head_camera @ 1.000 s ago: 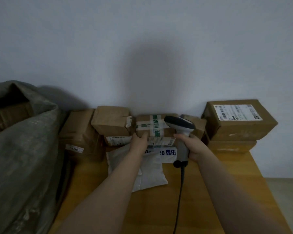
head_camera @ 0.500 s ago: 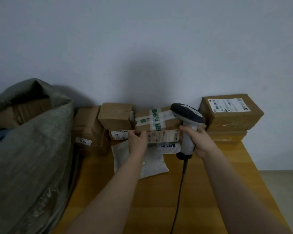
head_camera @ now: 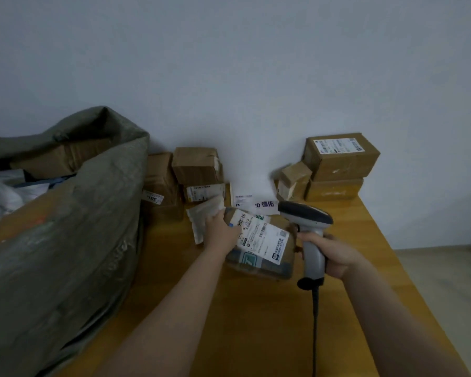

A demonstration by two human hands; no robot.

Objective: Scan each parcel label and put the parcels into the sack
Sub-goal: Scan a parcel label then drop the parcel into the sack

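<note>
Held: my left hand [head_camera: 220, 230] gripped the labelled parcel [head_camera: 261, 244] mid desk [head_camera: 256, 322]; right hand [head_camera: 336, 257] clasped the barcode scanner [head_camera: 306, 220].
Done: sack [head_camera: 65, 254] held boxes [head_camera: 55, 159].
Left: I judged this scan, plus back-edge parcels [head_camera: 340, 156].

The parcel [head_camera: 259, 268] by the left hand [head_camera: 220, 232] is cardboard with a smooth paper label [head_camera: 265, 239], the scanner [head_camera: 312, 251] in the right hand [head_camera: 337, 257] matt plastic, the sack [head_camera: 65, 240] farther left coarse weave.

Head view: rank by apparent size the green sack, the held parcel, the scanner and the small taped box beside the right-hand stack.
1. green sack
2. held parcel
3. scanner
4. small taped box; it sits farther back than the scanner, so this last pair is unsure.
</note>
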